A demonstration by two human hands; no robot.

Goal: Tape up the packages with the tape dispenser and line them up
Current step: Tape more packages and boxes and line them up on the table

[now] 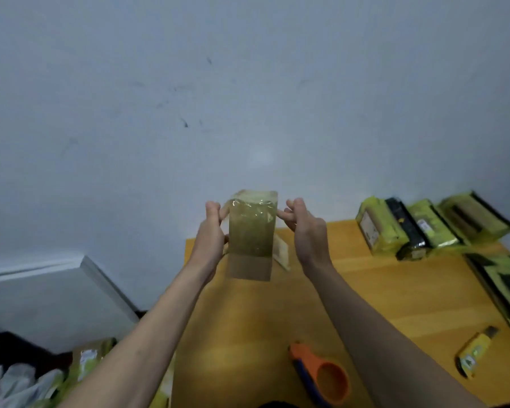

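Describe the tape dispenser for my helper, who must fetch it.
On the wooden table, look at the near edge, between the person's forearms. The tape dispenser lies flat there, orange with a round hoop, unlike the yellow utility knife farther right.

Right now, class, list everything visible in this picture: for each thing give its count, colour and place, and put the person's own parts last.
Package: one, tan with clear tape over it, held up above the table between both hands.
Tape dispenser: one, orange and blue, near table edge.
Lined-up packages: about four, yellow-green and black, far right of table.
Small packet: one, yellow, right side of table.
Table: one, orange wood.
Wall: grey-white, behind.
Bags: pale, count unclear, lower left off the table.
Left hand: grips the package's left side.
Right hand: fingers at its right side.
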